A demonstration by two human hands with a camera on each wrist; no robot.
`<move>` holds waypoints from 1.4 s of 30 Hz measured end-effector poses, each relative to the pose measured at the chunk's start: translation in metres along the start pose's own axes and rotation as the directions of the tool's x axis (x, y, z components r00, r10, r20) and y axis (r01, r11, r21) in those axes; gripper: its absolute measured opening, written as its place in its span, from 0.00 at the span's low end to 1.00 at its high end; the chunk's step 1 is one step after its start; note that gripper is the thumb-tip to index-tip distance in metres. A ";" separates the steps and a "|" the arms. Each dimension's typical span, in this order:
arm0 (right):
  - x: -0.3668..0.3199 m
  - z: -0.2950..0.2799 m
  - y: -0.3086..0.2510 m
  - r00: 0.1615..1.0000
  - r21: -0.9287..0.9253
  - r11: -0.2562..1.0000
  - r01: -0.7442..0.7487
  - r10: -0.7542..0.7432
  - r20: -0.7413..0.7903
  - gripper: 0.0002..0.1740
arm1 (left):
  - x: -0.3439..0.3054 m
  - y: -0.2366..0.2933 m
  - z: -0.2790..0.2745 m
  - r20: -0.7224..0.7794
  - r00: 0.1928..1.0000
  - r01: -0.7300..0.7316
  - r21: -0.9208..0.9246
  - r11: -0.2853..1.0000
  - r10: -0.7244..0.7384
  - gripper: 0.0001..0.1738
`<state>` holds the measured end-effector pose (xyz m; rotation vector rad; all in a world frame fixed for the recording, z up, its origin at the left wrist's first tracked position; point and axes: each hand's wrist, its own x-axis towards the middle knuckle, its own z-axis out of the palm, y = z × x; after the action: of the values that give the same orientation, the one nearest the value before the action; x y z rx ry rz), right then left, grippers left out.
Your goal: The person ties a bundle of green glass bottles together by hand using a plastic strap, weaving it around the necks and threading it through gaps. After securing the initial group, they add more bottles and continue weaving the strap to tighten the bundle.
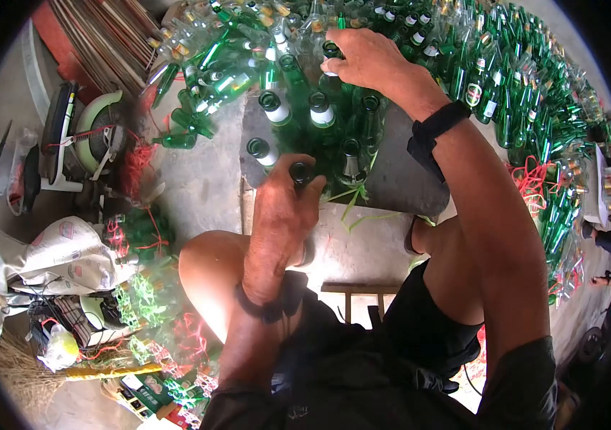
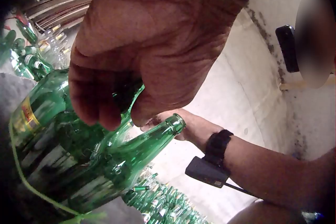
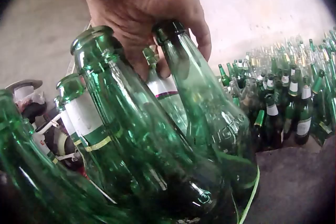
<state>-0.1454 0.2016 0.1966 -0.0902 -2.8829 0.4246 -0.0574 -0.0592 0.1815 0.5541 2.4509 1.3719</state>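
Green glass bottles (image 1: 320,111) stand upright in a tight cluster on a dark board (image 1: 409,168), several with white neck labels. At the near side, my left hand (image 1: 284,204) grips a bottle neck (image 1: 302,172); the left wrist view shows that hand (image 2: 152,40) with curled fingers hiding most of the neck. At the far side, my right hand (image 1: 377,64) holds another bottle neck (image 1: 330,51) between thumb and fingers. The right wrist view has this hand (image 3: 147,8) behind the bottle tops. A thin green strip (image 1: 352,199) lies at the cluster's near edge.
Many loose bottles (image 1: 528,79) fill the floor behind and to the right, with more (image 1: 230,72) at the back left. Red string (image 1: 531,179) lies at right. A wheeled item (image 1: 101,136), white sacks (image 1: 69,251) and a wire basket (image 1: 69,326) are at left.
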 end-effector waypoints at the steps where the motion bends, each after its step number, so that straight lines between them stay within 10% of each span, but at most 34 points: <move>1: 0.001 0.001 0.000 1.000 0.009 1.000 0.000 0.000 0.001 0.31 | 0.000 0.001 0.000 -0.011 1.000 -0.012 0.022 1.000 0.012 0.15; 42: -0.003 -0.009 -0.007 0.999 -0.066 0.998 -0.001 0.004 0.036 0.29 | -0.001 0.000 -0.001 0.006 1.000 0.011 0.009 1.000 -0.011 0.18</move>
<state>-0.1401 0.1976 0.2063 -0.0984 -2.9327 0.3344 -0.0569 -0.0607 0.1818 0.5449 2.4523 1.3536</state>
